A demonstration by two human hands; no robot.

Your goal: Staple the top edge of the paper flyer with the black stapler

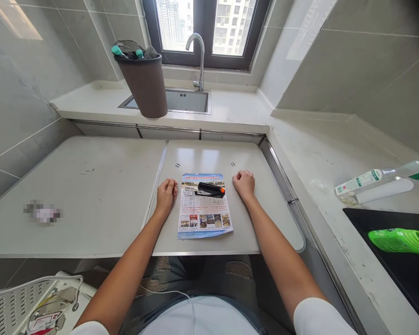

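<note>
A printed flyer (205,211) lies flat on the white folding table (118,186), in front of my body. On its upper part rests a black stapler (211,190) with an orange tip. My left hand (166,193) rests on the table just left of the flyer, fingers curled in. Right of the flyer, my right hand (244,183) lies on the table in a loose fist. Neither hand touches the flyer or the stapler. Small staples (178,165) lie beyond my left hand, and more staples (233,164) sit just beyond my right.
A brown bin (145,86) holding bottles stands by the sink (188,100) and faucet (201,60). On the right counter are a clear bottle (387,179), a black cooktop (398,265) and a green bottle (400,240). A white basket (14,302) is at lower left.
</note>
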